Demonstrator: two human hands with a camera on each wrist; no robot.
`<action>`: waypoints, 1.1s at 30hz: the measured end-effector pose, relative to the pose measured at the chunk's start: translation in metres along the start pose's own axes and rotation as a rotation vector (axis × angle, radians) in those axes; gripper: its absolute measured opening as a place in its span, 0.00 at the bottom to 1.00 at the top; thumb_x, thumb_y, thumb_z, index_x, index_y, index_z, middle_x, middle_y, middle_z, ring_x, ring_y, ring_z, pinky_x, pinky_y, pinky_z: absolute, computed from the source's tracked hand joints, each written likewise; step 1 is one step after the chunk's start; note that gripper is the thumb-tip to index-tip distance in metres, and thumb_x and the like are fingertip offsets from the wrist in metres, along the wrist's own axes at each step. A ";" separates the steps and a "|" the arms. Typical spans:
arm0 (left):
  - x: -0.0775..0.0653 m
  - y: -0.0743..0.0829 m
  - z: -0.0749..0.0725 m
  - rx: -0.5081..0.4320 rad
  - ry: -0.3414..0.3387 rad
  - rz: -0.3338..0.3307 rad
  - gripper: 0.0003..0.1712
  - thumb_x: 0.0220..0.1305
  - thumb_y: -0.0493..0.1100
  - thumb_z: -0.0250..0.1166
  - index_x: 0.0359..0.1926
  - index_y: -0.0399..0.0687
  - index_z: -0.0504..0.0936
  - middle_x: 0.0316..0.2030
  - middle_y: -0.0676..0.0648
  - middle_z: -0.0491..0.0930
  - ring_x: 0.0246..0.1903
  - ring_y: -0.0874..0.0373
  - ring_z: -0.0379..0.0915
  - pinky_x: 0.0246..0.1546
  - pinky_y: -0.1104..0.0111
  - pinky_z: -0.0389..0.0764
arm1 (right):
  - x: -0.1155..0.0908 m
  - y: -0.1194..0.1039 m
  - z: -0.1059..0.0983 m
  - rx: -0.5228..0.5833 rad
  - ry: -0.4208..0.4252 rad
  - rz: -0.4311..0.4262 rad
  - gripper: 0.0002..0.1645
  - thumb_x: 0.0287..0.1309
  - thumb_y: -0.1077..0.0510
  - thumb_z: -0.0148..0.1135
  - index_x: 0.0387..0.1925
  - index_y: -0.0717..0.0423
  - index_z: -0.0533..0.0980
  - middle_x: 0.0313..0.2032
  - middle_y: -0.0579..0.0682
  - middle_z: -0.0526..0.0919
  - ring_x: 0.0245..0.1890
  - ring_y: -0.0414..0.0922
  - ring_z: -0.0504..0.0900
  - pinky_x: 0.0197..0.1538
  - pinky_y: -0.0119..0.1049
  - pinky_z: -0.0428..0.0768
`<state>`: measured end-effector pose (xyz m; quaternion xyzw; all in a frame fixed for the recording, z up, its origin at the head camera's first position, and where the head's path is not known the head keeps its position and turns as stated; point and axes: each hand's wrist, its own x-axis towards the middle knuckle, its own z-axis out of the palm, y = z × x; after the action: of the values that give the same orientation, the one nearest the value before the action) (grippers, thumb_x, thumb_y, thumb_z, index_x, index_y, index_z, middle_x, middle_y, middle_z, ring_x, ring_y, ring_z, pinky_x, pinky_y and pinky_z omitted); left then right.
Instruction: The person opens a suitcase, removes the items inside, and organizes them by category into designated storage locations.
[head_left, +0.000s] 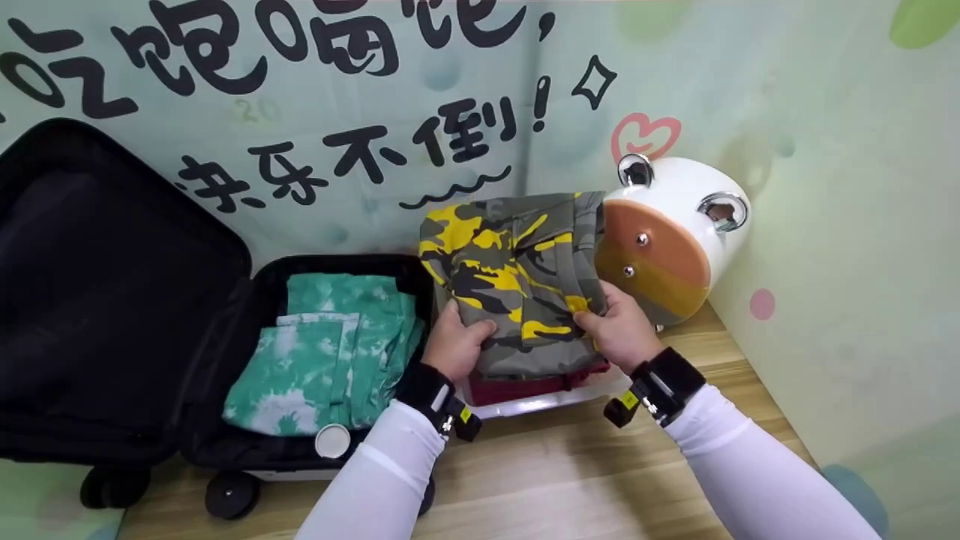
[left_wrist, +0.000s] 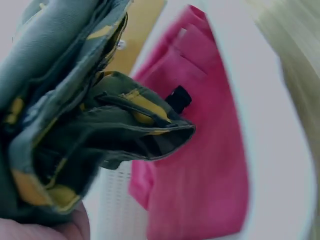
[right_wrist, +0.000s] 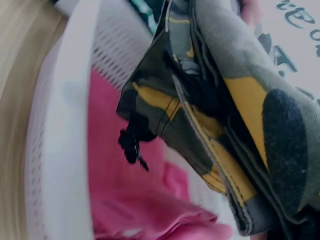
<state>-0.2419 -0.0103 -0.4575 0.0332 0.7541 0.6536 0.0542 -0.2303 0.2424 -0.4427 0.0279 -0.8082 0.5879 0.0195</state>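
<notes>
A folded camouflage garment (head_left: 510, 277) in grey, black and yellow is held up by both hands. My left hand (head_left: 456, 345) grips its lower left edge, thumb on top. On the opposite side my right hand (head_left: 624, 328) pinches its right edge, thumb on the front. Below the garment is a white perforated basket (right_wrist: 60, 130) with pink-red clothing (left_wrist: 200, 150) inside. Loose folds and a black cord end (right_wrist: 131, 145) hang over that clothing in the right wrist view. The head view hides most of the basket behind the garment.
An open black suitcase (head_left: 214, 360) stands left of the basket, its lid (head_left: 97, 300) leaning back. Folded green tie-dye clothing (head_left: 322, 352) lies inside. A white cow-faced object (head_left: 690, 180) stands behind right, near the printed wall (head_left: 825, 187). The floor (head_left: 540, 480) is wood-patterned.
</notes>
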 end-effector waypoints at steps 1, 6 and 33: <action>0.000 -0.004 0.000 0.018 -0.009 -0.008 0.29 0.66 0.37 0.64 0.67 0.42 0.70 0.60 0.39 0.82 0.56 0.48 0.80 0.64 0.58 0.78 | 0.002 0.004 0.000 -0.030 -0.010 0.002 0.25 0.67 0.70 0.59 0.65 0.65 0.76 0.56 0.63 0.87 0.51 0.46 0.85 0.57 0.28 0.81; -0.002 -0.014 0.001 0.203 -0.042 -0.061 0.27 0.68 0.39 0.62 0.66 0.42 0.69 0.63 0.38 0.80 0.61 0.46 0.76 0.68 0.55 0.74 | 0.011 0.023 0.006 -0.170 -0.039 -0.006 0.24 0.67 0.69 0.59 0.63 0.64 0.78 0.54 0.64 0.88 0.54 0.52 0.85 0.61 0.40 0.81; -0.030 -0.033 0.024 1.241 -0.171 -0.033 0.54 0.68 0.79 0.52 0.79 0.44 0.67 0.83 0.36 0.53 0.85 0.40 0.31 0.81 0.36 0.34 | 0.010 0.055 0.035 -0.613 0.048 0.013 0.44 0.66 0.65 0.62 0.80 0.62 0.56 0.67 0.73 0.72 0.58 0.69 0.81 0.64 0.61 0.79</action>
<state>-0.2089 0.0052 -0.4921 0.0992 0.9866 0.0881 0.0953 -0.2444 0.2254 -0.5047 0.0018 -0.9474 0.3172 0.0423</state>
